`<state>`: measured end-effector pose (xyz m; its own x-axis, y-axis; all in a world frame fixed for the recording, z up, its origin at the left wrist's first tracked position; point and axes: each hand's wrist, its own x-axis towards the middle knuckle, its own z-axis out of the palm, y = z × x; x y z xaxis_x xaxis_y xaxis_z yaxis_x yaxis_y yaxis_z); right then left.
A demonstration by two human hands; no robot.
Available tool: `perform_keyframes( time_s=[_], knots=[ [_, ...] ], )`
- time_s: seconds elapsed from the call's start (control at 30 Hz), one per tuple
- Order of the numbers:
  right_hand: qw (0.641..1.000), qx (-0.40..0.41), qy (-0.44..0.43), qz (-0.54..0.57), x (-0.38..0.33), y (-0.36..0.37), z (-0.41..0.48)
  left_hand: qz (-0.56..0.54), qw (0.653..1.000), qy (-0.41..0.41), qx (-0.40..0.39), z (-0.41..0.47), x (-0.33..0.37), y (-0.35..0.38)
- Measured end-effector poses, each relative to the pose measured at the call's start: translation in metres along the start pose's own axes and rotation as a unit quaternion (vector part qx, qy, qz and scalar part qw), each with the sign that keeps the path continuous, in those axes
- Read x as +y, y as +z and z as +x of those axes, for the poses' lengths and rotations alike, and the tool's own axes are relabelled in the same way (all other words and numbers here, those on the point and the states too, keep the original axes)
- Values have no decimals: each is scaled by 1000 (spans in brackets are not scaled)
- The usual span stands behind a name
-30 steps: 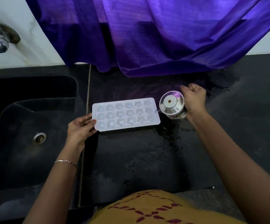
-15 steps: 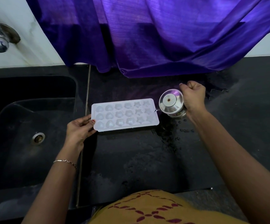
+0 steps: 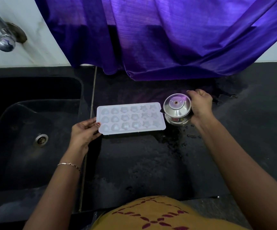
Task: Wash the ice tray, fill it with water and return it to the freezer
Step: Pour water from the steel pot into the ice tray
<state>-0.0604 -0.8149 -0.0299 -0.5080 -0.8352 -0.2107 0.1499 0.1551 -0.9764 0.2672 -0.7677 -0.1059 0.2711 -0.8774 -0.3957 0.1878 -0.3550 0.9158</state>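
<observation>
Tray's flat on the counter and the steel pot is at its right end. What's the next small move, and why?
Probably tip the steel pot leftward so its spout pours into the star cells. The right hand grips it, spout at the right edge of the ice tray, while the left hand steadies the near-left corner.

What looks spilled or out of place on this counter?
Water is spilled on the counter: a wet patch and droplets in front of the steel spouted pot, by the right end of the ice tray.
</observation>
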Motion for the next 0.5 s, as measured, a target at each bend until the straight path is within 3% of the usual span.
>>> perform_keyframes(
  time_s=[0.5],
  knots=[
    [991, -46, -98, -77, -9, 28, -10, -3, 1000, -10, 13, 0, 1, 1]
  ],
)
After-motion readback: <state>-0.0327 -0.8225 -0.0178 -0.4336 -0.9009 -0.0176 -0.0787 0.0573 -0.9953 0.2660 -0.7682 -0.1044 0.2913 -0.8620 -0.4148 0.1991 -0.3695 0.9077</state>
